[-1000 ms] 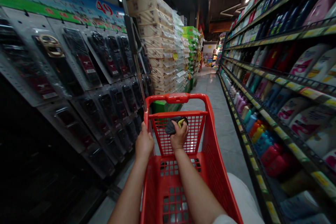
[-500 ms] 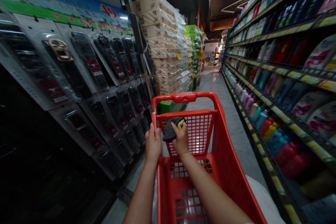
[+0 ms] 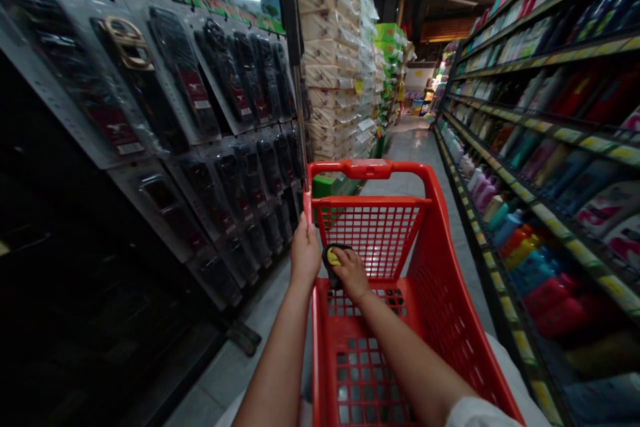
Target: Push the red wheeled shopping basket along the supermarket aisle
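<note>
From where I stand, in the head view, the right hand (image 3: 351,273) has its grip closed on a dark and yellow cloth (image 3: 331,269), which has dropped from midway up the mesh panel (image 3: 375,233) half a second ago to its lower left corner, inside the red cart (image 3: 450,260). The left hand (image 3: 306,255) keeps its grip on the cart's left rim, just as before, beside the cloth.

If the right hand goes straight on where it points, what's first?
Beyond its cloth, the right hand would probably meet the red cart's left side wall first; depth is unclear.
</note>
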The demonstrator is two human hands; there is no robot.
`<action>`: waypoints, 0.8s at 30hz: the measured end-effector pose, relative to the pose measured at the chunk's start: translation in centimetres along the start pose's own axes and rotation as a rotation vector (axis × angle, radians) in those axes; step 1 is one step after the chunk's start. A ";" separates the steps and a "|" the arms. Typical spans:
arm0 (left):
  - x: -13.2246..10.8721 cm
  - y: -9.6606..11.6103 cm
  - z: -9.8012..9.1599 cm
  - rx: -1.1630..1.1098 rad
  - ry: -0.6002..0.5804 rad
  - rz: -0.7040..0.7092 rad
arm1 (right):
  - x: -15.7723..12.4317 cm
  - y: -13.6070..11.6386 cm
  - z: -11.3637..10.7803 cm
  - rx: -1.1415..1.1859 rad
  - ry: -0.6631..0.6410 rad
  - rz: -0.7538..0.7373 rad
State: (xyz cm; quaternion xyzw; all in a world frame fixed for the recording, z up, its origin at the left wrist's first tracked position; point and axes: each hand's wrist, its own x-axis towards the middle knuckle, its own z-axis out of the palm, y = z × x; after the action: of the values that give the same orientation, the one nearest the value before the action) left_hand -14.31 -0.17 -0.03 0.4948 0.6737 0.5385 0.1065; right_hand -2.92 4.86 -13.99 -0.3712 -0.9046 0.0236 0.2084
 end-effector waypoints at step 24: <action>0.7 -1.3 0.5 -0.175 0.047 0.064 | 3.4 -0.8 -5.7 0.149 0.549 0.005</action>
State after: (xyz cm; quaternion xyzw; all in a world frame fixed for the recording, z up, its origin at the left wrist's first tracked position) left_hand -15.00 0.75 -1.01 0.4924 0.6101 0.6098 0.1163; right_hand -3.40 5.99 -7.43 -0.3498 -0.8091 -0.0108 0.4722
